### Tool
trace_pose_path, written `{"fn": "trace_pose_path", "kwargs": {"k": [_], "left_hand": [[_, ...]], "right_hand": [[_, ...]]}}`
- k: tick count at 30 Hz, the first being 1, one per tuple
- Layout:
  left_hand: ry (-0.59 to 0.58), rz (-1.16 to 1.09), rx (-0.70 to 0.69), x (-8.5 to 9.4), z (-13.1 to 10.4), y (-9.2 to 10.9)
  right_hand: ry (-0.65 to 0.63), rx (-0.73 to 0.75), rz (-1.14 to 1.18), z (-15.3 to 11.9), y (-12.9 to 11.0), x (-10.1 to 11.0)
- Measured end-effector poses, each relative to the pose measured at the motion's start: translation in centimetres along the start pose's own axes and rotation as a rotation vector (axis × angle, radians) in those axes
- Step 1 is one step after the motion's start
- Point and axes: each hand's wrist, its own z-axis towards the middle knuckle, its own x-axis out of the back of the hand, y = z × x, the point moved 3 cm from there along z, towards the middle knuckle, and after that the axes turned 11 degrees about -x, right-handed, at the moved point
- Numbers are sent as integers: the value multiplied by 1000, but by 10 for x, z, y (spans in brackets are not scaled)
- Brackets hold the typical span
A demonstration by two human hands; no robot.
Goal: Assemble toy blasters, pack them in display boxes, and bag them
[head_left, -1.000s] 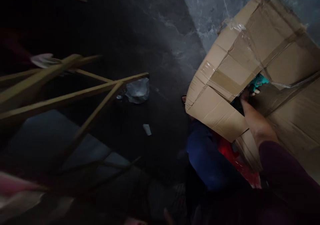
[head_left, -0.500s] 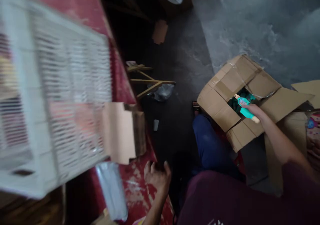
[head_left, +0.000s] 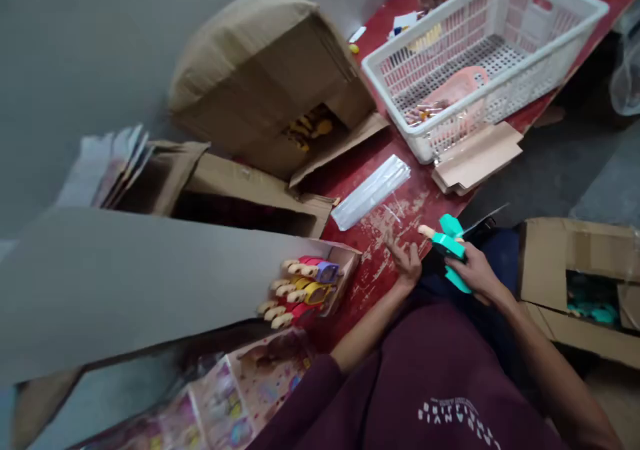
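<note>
My right hand (head_left: 475,275) is closed around teal plastic toys (head_left: 450,245) with a beige tip, held just in front of my body by the table edge. How many there are, I cannot tell. To their left, my left hand (head_left: 406,265) is empty over the worn red table (head_left: 373,253), its fingers apart. More teal pieces (head_left: 597,311) show through the opening of a cardboard box (head_left: 547,253) at my right. Red, yellow and purple toys (head_left: 303,290) with beige ends lie in a carton left of my hands.
Clear plastic bags (head_left: 371,193) lie flat on the table. Behind stands a white crate (head_left: 450,120) holding a pink tray (head_left: 457,87), with folded cardboard (head_left: 480,157) against it. A big box (head_left: 270,97) with yellow pieces is at the back left. Printed packs (head_left: 265,377) sit lower left.
My right hand has come out of the cardboard box with teal toys and moved to the table edge. My view has swung left. My left hand stays at the table, fingers apart.
</note>
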Motion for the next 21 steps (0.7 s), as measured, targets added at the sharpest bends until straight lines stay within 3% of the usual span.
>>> {"fn": "trace_pose_path", "kwargs": {"k": [2,5,7,9,12,15,21], "left_hand": [[-11,93,-104,31,-6,-5],[-218,199,-253,53,7,-20],[-267,222,-172,58,18,-36],[-223,221,-15,60,25,-52],[-120,196,147,60,23,-67],[-41,151,205,64,16,-73],[20,34,183,78,9,-80]], "right_hand": [[-86,114,-257,39,-31,-35],[-217,241,-507,85,-60,-72],[-290,302,-604,108,-74,-88],[-355,365,-690,124,-84,-98],[-378,440,-763,147,-95,-102],[-295,479,-728,168,-104,-98],[-6,267,-488,192,-127,-80]]}}
